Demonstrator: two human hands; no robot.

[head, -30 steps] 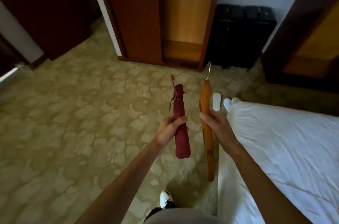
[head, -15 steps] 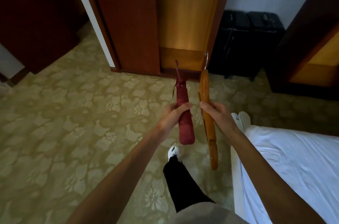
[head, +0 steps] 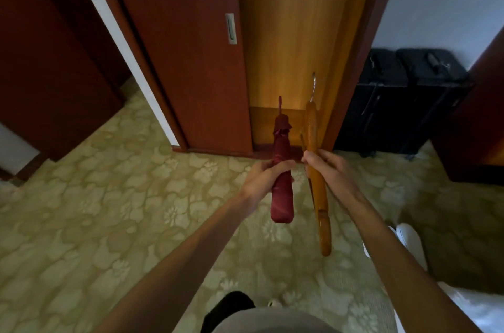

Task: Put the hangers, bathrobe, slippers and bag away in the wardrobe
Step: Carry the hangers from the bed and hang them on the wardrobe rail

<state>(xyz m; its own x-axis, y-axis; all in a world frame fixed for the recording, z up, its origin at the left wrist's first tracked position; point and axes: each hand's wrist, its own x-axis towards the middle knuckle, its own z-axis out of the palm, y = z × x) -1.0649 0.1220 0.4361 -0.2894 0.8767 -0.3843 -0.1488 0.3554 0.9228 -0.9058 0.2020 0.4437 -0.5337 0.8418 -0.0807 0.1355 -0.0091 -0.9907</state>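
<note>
My left hand (head: 266,176) grips a dark red padded hanger (head: 282,185), seen edge-on, its hook pointing away from me. My right hand (head: 328,169) grips a wooden hanger (head: 317,196) with a metal hook, also edge-on and pointing at the wardrobe. The wardrobe (head: 294,41) stands straight ahead, its red-brown sliding door (head: 185,46) pushed left and the light wood inside showing. A white slipper (head: 410,242) lies on the carpet behind my right forearm.
Black luggage (head: 409,98) stands against the wall right of the wardrobe. A dark wooden cabinet (head: 480,114) is at the far right, a dark door (head: 41,60) at the left. White bedding (head: 477,305) shows at the bottom right. Patterned carpet covers the floor.
I have walked closer to the wardrobe, which now fills more of the view. The bed has slid off to the bottom right. Both hands keep their hold on the hangers.
</note>
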